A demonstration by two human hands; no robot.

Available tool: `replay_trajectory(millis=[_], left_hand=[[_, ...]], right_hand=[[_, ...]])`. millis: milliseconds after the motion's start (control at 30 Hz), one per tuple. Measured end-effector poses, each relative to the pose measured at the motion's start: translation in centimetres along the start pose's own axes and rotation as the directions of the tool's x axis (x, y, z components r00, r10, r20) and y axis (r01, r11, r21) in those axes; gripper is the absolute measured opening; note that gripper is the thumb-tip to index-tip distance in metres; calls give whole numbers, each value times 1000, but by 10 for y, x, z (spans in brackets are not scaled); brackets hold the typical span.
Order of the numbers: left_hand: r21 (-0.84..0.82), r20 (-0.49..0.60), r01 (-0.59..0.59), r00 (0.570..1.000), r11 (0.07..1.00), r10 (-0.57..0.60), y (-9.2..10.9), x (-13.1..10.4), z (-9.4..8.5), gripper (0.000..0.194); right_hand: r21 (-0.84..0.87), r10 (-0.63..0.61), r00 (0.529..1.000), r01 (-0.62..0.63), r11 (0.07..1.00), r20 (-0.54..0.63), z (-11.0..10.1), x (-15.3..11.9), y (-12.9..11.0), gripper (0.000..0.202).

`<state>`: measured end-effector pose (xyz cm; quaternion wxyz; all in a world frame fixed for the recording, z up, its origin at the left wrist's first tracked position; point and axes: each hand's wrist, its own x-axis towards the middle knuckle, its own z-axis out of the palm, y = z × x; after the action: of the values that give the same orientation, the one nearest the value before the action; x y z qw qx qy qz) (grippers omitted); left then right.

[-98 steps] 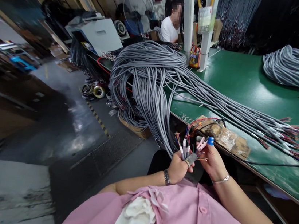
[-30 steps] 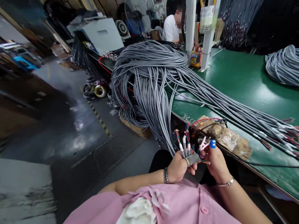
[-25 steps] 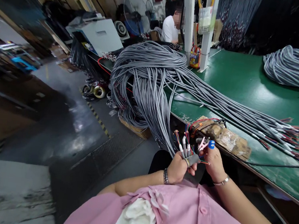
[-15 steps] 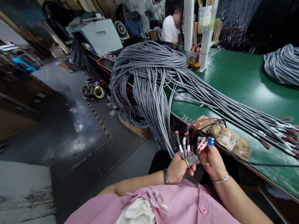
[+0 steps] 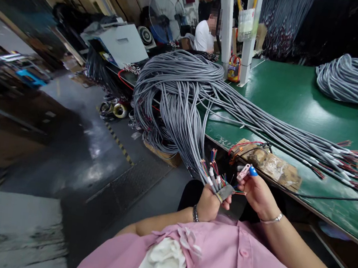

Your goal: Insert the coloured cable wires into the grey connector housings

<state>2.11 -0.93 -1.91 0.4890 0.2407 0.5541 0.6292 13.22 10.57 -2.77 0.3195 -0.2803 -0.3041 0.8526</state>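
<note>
Floor: yellow-black tape runs diagonally, left of the bench.
Cable pile: big grey heap over the bench edge, one leg hanging down, one leg fanned right; undersides hidden.
Back: person in white shirt, partly behind a white post.
Left hand: closed round several grey cables, white bands and coloured wires poking up; some fingers hidden. Has shifted a bit left since 0.5 s ago, bundle leaning more that way.
Grey wrap: at the left fingertips, thin coloured wires out its right side.
Packet: red-yellow at the post foot, lettering too small to read. Scrawl on bench edge below it, also unreadable.
Right hand: thumb in blue cover, pinching pink clip. Clip legs look closer together than 0.8 s ago; gap to left hand wider. Far end hard to make out.
Wood block: on the green bench, just beyond right hand, cords around its left end.
Coil: grey cable, cut off at right border.
</note>
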Motion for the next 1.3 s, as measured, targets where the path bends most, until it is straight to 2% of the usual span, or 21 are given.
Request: replay_trajectory(millis=[133, 200, 267, 333, 400, 467, 567, 667, 800, 933, 1067, 1133, 1200, 1300], left_hand=[[28, -15, -41, 999, 999, 41, 3, 4, 6, 39], [45, -18, -45, 999, 998, 46, 4, 6, 9, 40], [54, -29, -43, 999, 998, 45, 4, 9, 10, 40], [65, -46, -43, 998, 997, 46, 3, 11, 11, 40], [77, -55, -46, 997, 996, 50, 1, 12, 11, 41], [83, -57, -47, 997, 995, 52, -2, 13, 11, 40], [95, -55, -46, 997, 994, 51, -5, 13, 9, 39], [112, -42, -49, 998, 993, 54, -9, 13, 7, 38], [122, -9, -61, 998, 991, 62, -11, 11, 4, 37], [97, -17, -37, 999, 995, 38, -9, 6, 0, 37], [131, 15, -10, 1000, 991, 8, -4, 1, -4, 39], [168, 60, -18, 998, 986, 8, -2, -1, -6, 39], [200, 111, -29, 994, 979, 6, -1, -1, -6, 38], [234, 217, 9, 974, 972, -61, -1, 1, -6, 35]], right_hand=[[-114, -143, 987, 134, 984, -71, -1, -2, 4, 32], [-235, -266, 955, 231, 944, -131, -4, -3, 7, 33], [-319, -341, 925, 276, 906, -168, -6, -3, 8, 36], [-292, -279, 951, 231, 928, -132, -6, -1, 8, 43], [-180, -154, 987, 141, 973, -56, -5, 2, 8, 48], [-60, -82, 996, 81, 995, -23, -4, 5, 7, 47], [48, -98, 993, 101, 994, -68, -2, 9, 7, 38], [65, -114, 989, 120, 991, -96, -1, 10, 8, 35], [36, -92, 993, 95, 995, -70, -2, 7, 10, 41], [-6, 72, 995, -72, 997, 67, -11, -4, 7, 52], [-209, 219, 953, -175, 962, 210, -17, -15, -1, 41], [-315, 228, 948, -152, 937, 220, -15, -19, -6, 32], [-382, 183, 960, -91, 920, 212, -9, -21, -9, 24], [-453, 122, 967, -7, 892, 226, 2, -25, -10, 22]])
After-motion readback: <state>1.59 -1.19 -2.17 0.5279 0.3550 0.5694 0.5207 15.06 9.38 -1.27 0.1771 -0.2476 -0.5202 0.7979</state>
